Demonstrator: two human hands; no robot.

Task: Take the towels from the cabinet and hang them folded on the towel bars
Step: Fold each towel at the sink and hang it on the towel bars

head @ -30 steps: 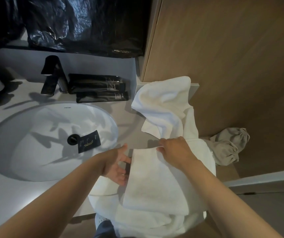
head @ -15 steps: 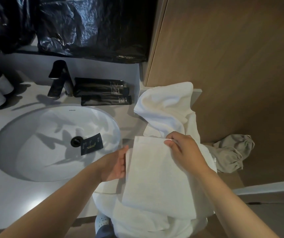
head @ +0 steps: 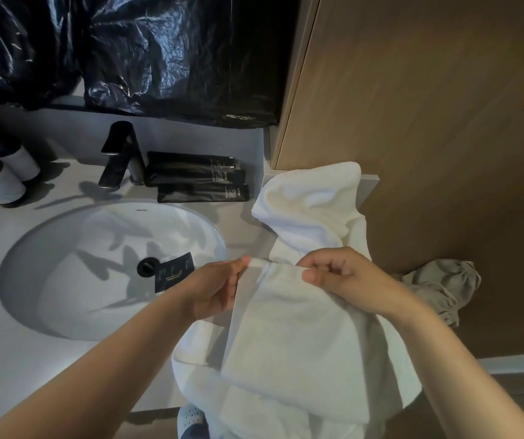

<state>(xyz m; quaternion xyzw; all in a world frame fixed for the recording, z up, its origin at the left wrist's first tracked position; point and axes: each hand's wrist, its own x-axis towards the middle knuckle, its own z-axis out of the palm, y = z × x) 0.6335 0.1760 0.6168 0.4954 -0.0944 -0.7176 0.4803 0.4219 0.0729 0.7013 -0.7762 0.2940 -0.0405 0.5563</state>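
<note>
White folded towel point(head: 292, 343) lies atop a heap of towels point(head: 311, 210) at the countertop point(head: 7, 359) edge, right of the sink point(head: 64, 280) — left hand point(head: 213, 293) and right hand point(head: 343, 280) each pinch its top corners.

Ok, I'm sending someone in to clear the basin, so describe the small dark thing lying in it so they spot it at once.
Start at the white oval sink set in the grey counter, below the black faucet. Inside the bowl, just right of the round black drain, lies a small dark square packet with pale print. Unlike the long black tubes behind the sink, it is flat, square and inside the basin.
</note>
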